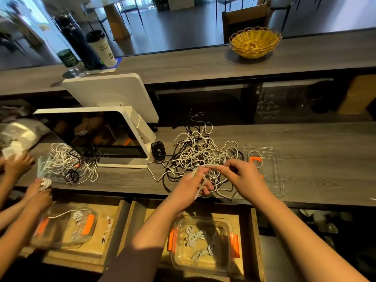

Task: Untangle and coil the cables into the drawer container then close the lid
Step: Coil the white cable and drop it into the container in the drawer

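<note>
I see my left hand curled around a white cable coil and my right hand pinching its strand above the tangled pile of white and black cables on the grey wooden counter, while the clear plastic container with orange latches sits open in the wooden drawer below.

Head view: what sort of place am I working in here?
Probably a cafe or shop service counter: a point-of-sale screen stands on the worktop, a takeaway cup and basket sit on the raised ledge, and chairs fill the room beyond.
</note>
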### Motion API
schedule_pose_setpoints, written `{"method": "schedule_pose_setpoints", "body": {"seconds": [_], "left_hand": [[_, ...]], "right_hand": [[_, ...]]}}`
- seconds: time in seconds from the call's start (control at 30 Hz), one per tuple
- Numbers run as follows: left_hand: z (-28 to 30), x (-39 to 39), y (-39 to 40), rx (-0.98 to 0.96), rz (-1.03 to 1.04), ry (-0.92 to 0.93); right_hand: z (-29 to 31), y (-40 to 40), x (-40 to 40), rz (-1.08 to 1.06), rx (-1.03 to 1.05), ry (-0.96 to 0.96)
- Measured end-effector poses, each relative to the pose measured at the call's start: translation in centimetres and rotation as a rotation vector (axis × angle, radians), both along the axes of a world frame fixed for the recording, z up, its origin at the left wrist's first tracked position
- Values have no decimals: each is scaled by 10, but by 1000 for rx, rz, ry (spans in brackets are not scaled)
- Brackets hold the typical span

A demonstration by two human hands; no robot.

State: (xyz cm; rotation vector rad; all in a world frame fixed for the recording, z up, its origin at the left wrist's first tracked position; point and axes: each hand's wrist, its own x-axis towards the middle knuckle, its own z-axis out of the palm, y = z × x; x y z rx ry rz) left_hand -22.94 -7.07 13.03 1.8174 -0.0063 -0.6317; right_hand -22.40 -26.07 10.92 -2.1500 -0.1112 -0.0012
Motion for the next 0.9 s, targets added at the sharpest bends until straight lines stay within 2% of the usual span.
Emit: {"method": "schedule_pose_setpoints", "body": {"seconds": [0.1, 0.4, 0.53, 0.73, 0.9], "left_hand": [[-4, -2, -5, -289, 154, 46], [-5, 10, -1, -714, 544, 125], [-8, 28, -4, -906, 717, 182], [-20, 51, -7, -915, 887, 157], [-30, 65, -6, -771, 915, 67]], "right_hand": [[-4, 6, 1, 34, -1, 34], [-17, 33, -9, 152, -8, 116], [-23, 46, -12, 174, -75, 130], [-22, 58, -11, 257, -208, 112], [-16, 65, -12, 337, -249, 24]]}}
